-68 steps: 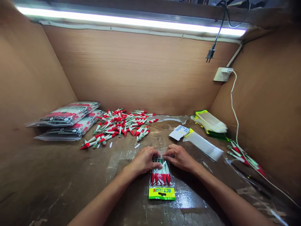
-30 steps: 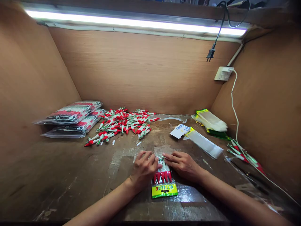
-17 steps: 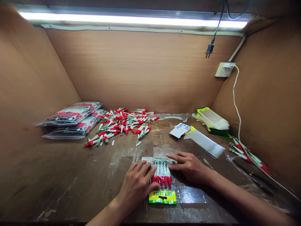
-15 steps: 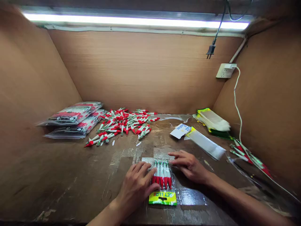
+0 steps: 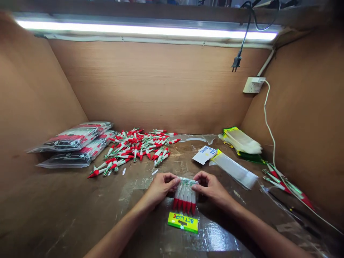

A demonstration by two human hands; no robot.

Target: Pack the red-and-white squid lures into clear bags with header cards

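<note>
A clear plastic bag of fishing lures [image 5: 184, 200] lies in front of me, its yellow and green header card [image 5: 182, 222] toward me and upside down. Inside, several red-and-white lures sit side by side, red ends toward the card and green hooks at the far end. My left hand [image 5: 162, 186] pinches the far left corner of the bag between thumb and fingers. At the far right corner, my right hand [image 5: 211, 186] pinches the same edge. Both hands are closed on the plastic.
Loose red-and-white lures [image 5: 139, 145] are heaped at the back, beside stacked filled bags [image 5: 72, 143]. To the right are a white card [image 5: 202, 154], an empty header bag [image 5: 235, 168], a bag stack [image 5: 242, 141] and more lures [image 5: 290, 186]. A white cable [image 5: 271, 132] hangs along the right wall.
My left hand has moved from the bag's left side to its far corner. My right hand, loosely stretched before, now grips the other far corner. The view has tilted slightly.
</note>
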